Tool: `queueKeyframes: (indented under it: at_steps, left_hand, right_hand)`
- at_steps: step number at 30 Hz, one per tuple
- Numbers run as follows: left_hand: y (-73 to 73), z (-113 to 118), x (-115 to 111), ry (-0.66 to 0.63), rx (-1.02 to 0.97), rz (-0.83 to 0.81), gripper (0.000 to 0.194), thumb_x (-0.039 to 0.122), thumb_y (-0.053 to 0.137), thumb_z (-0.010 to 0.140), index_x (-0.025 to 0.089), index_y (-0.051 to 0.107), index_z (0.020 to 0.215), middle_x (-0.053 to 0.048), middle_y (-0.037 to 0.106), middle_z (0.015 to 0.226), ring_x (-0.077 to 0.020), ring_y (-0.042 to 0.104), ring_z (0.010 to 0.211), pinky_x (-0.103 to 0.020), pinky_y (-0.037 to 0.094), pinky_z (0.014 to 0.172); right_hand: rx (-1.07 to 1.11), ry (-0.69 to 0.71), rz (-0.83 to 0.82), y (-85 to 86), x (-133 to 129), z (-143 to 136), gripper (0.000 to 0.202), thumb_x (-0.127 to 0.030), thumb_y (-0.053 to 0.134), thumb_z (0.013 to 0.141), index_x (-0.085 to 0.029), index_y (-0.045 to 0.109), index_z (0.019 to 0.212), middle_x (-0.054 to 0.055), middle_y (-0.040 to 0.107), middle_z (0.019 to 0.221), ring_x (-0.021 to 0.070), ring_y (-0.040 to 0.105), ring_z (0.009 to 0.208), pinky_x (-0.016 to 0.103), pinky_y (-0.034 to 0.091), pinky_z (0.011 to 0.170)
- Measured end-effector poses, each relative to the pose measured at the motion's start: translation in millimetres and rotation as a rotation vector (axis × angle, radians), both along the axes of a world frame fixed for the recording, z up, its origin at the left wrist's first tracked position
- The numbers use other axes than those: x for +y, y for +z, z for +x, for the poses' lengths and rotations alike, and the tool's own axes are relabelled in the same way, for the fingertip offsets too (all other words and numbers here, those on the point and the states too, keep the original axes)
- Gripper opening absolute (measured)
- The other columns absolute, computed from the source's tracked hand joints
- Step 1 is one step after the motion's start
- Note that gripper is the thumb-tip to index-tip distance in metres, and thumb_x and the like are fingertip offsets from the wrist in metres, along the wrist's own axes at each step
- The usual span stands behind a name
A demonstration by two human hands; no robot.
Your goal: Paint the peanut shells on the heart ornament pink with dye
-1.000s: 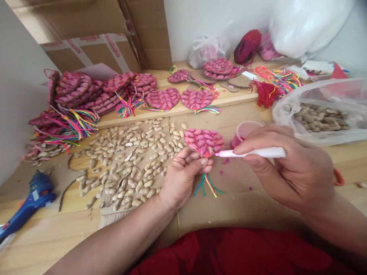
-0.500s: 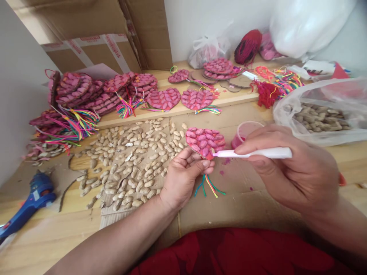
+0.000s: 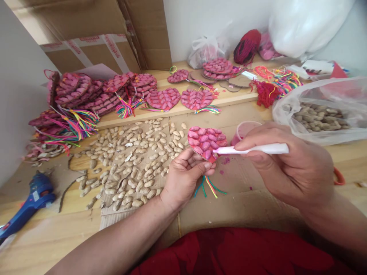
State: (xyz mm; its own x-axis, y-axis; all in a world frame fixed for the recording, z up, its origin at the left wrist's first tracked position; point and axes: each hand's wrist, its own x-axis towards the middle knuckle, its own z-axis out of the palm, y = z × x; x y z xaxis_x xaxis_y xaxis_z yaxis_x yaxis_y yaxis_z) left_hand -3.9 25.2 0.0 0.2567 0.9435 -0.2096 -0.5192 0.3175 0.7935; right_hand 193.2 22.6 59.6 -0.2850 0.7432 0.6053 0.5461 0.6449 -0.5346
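A red heart covered with pink-painted peanuts (image 3: pixel 205 140) is held at its lower tip by my left hand (image 3: pixel 187 173), thumb in front. Green, yellow and red tassel strings (image 3: pixel 210 186) hang below those fingers. In my right hand (image 3: pixel 283 168) is a white brush (image 3: pixel 258 149), pinched between thumb and fingers, its pink tip touching the lower right part of the heart. Just behind the right fingertips stands a clear cup (image 3: pixel 240 131) with pink paint, partly hidden by that hand.
Loose peanuts (image 3: pixel 140 164) cover the cardboard left of the hands. A blue glue gun (image 3: pixel 37 194) lies far left. Finished pink hearts (image 3: pixel 163 99) line a raised board behind. At the right are a plastic bag of peanuts (image 3: pixel 321 116) and an orange handle (image 3: pixel 339 177).
The heart has shifted slightly right and turned a little in my left hand. My right hand and the brush have moved slightly left and up, onto the peanuts near the tip.
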Motion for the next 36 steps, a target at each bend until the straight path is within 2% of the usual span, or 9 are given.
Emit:
queueKeyframes:
  at_steps: [15,22,28,36]
  left_hand:
    - [1.6,0.2,1.5,0.009,0.006,-0.025,0.026,0.011,0.081,0.070,0.018,0.069,0.092,0.001,0.071,0.078,-0.0101,0.070,0.072,-0.017,0.058,0.066]
    - [3.0,-0.2,1.0,0.017,-0.017,-0.039,0.025,0.009,0.078,0.072,0.018,0.069,0.094,0.001,0.072,0.082,-0.0097,0.069,0.073,-0.018,0.057,0.067]
    - [4.6,-0.4,0.9,0.014,0.006,-0.047,0.027,0.010,0.079,0.071,0.018,0.069,0.094,0.000,0.071,0.083,-0.0105,0.069,0.073,-0.019,0.057,0.067]
    - [2.9,-0.1,0.2,0.000,0.002,-0.020,0.029,0.011,0.082,0.069,0.020,0.071,0.094,0.001,0.072,0.085,-0.0101,0.069,0.074,-0.018,0.057,0.067]
  right_hand:
    - [0.012,-0.017,-0.003,3.4,-0.8,0.2,0.017,-0.018,0.059,0.088,-0.025,0.066,0.102,0.004,0.067,0.090,0.0216,0.065,0.088,0.047,0.051,0.085]
    - [0.039,0.024,-0.049,3.0,0.5,0.9,0.017,-0.018,0.059,0.086,-0.024,0.066,0.100,0.003,0.066,0.091,0.0211,0.064,0.087,0.045,0.049,0.084]
    - [0.099,-0.024,-0.066,2.7,-0.2,0.3,0.019,-0.017,0.061,0.085,-0.024,0.068,0.102,0.004,0.068,0.091,0.0226,0.065,0.092,0.042,0.049,0.082]
    - [0.101,-0.095,-0.058,2.2,1.3,-3.4,0.012,-0.019,0.063,0.086,-0.023,0.068,0.097,-0.002,0.069,0.087,0.0105,0.063,0.077,0.027,0.048,0.070]
